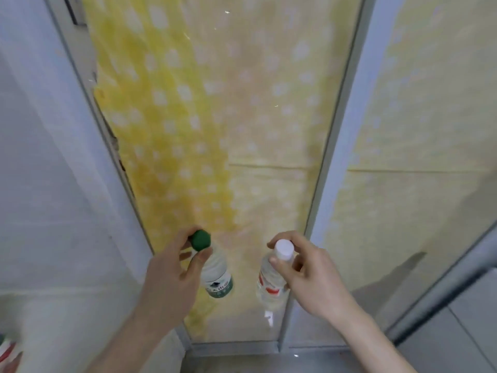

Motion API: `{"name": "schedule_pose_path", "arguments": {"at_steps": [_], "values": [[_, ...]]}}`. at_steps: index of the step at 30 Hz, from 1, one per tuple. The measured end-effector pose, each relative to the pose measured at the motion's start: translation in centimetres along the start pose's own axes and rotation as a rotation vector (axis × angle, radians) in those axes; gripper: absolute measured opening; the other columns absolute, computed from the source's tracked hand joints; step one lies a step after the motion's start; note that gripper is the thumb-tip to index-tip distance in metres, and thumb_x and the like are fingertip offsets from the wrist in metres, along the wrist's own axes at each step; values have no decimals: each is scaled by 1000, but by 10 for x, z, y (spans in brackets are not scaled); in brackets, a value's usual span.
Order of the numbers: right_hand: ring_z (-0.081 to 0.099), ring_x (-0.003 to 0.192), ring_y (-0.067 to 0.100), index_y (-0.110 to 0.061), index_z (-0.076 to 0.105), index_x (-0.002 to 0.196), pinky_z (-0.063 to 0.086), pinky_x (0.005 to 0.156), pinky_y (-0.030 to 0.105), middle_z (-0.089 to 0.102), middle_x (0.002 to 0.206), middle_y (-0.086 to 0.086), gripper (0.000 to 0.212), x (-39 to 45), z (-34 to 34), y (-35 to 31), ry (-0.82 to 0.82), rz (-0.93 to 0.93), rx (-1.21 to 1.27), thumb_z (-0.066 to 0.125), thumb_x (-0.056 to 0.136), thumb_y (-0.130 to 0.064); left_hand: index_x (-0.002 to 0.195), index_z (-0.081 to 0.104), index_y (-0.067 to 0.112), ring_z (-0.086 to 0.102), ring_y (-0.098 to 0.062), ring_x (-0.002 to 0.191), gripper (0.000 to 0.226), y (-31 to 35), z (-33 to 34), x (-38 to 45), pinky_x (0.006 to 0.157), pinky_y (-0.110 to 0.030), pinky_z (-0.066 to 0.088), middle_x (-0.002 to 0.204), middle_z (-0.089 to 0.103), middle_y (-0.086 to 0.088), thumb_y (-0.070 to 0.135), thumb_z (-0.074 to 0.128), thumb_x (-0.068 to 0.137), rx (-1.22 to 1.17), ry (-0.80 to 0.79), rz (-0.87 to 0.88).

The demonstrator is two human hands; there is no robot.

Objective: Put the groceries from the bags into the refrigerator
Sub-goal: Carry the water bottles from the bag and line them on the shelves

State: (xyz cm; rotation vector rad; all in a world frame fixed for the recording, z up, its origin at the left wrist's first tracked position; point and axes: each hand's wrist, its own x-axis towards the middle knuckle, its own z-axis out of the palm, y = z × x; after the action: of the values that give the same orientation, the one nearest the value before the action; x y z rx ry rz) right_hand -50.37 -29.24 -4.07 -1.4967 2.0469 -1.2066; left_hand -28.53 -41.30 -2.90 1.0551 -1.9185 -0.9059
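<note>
On yellow dotted liner (188, 135), btwn white walls (48, 184), 2 bottles held.

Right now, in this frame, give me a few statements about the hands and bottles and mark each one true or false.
1. The left hand pinches the green cap of a bottle. True.
2. The right hand is empty. False: its fingers hold the neck of the white-capped bottle just under the white cap.
3. Both bottles are clear plastic. True.
4. The green-capped bottle has a red label. False: its label is green; the red label is on the other bottle.
5. The two bottles touch each other. False: yellow dotted liner shows between them.
</note>
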Motion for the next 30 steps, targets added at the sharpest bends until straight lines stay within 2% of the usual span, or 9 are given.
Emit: {"name": "schedule_pose_path", "arguments": {"at_steps": [5,7,9,12,17,20,25,27,30], "values": [[54,55,18,-39,59,105,50,60,39,65,74,5,17,-19,-85,47,137,101,-20,69,93,-32,114,59,43,64,5,100,28,54,90,19,79,-20,48,104,66,35,24,66,95,-52,-141,121],[54,55,16,-39,58,105,49,60,34,69,82,2,17,-31,-117,63,201,137,-34,68,94,-31,112,61,39,66,0,103,29,77,124,24,85,-25,50,105,70,27,17,67,94,-98,-198,164],[52,55,16,-38,58,106,45,58,32,68,80,3,17,-44,-147,75,268,172,-57,68,94,-32,110,62,38,67,-6,104,28,100,157,28,91,-30,52,106,72,21,15,66,94,-134,-268,210],[49,54,14,-38,58,107,44,58,33,67,79,1,17,-64,-186,88,383,229,-102,67,93,-35,108,62,35,67,-8,105,27,136,203,35,91,-31,52,108,72,18,12,65,94,-183,-386,298],[45,54,9,-37,59,107,47,59,36,69,84,0,16,-99,-242,105,570,327,-133,68,93,-36,110,62,35,68,-6,103,25,192,276,41,83,-20,46,108,72,19,15,65,95,-274,-567,412],[44,54,10,-37,60,108,50,61,40,70,88,-1,17,-115,-267,113,679,385,-148,68,93,-36,111,64,33,68,-6,102,24,222,316,42,86,-22,49,106,73,17,15,66,95,-334,-652,484],[40,51,8,-37,60,105,46,57,35,73,92,1,17,-133,-299,122,835,477,-197,70,93,-31,109,65,31,68,-5,101,20,264,379,46,86,-18,53,102,73,14,18,66,94,-433,-815,563],[42,51,8,-38,60,104,51,61,41,73,96,-4,17,-139,-310,125,908,516,-233,71,93,-30,107,64,34,70,-2,95,19,280,402,50,80,-13,51,99,73,17,20,67,94,-455,-891,572],[44,52,10,-40,59,104,55,65,48,73,103,-12,19,-146,-326,123,977,594,-266,70,93,-30,106,64,37,67,6,97,16,302,441,53,80,-18,51,98,72,21,27,68,94,-460,-964,614]]}}
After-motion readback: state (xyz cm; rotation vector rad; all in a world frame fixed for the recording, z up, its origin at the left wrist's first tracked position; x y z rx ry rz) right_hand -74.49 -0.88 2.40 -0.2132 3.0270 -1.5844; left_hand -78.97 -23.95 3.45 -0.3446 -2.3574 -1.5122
